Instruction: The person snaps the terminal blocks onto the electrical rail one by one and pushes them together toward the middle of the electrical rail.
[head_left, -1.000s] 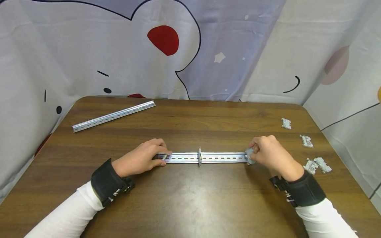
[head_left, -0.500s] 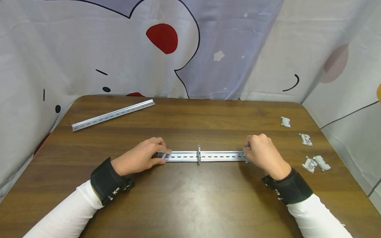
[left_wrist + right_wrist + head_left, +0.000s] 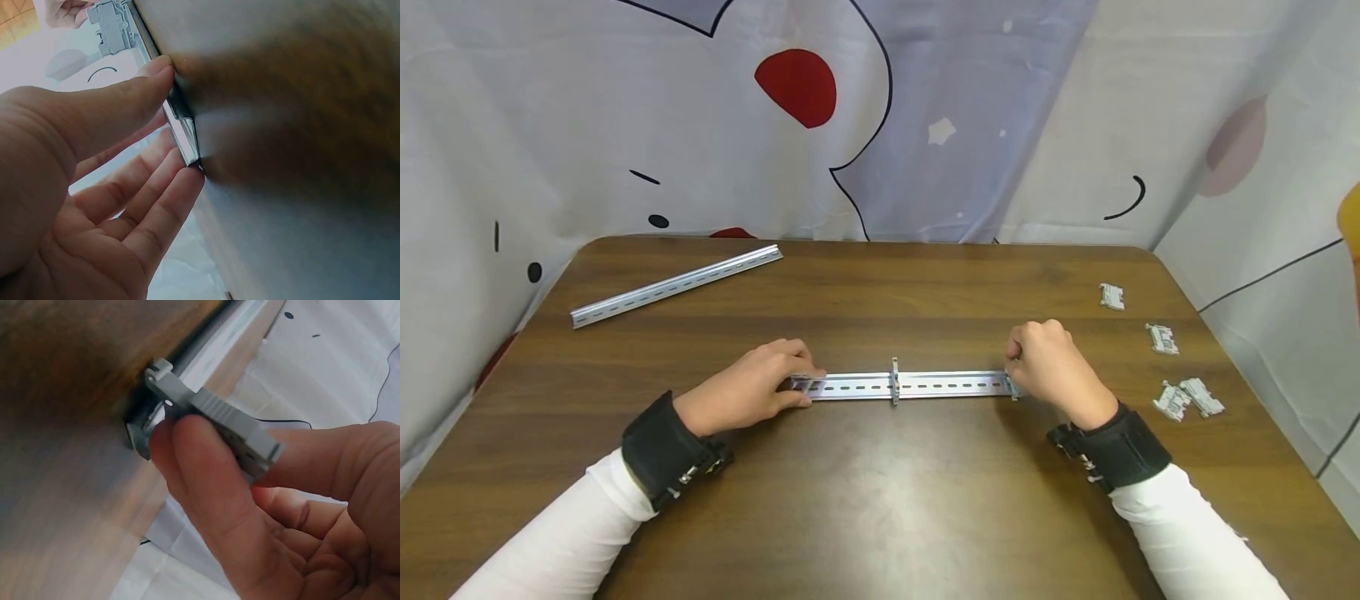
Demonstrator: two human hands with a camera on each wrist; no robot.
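A slotted metal DIN rail (image 3: 951, 384) lies crosswise on the table. My left hand (image 3: 748, 387) holds its left end, thumb on the near edge and fingers on the far edge. Near the middle of the rail a grey terminal block (image 3: 895, 382) stands upright; the left wrist view shows its broad side. At the right end, my right hand (image 3: 1060, 371) pinches another grey terminal block (image 3: 228, 422) between thumb and fingers. In the right wrist view its lower end meets the rail, slightly in from the rail's tip. Whether it is clipped on, I cannot tell.
A second DIN rail (image 3: 677, 286) lies slanted at the back left. Several loose terminal blocks lie on the right side: one at the back (image 3: 1112, 297), one further forward (image 3: 1162, 339), and a touching pair (image 3: 1201, 397). Printed cloth hangs behind the table (image 3: 850, 500).
My right hand has moved slightly left with its terminal block, which has turned more edge-on over the rail's end. The left hand keeps its hold. The head view has shifted a little.
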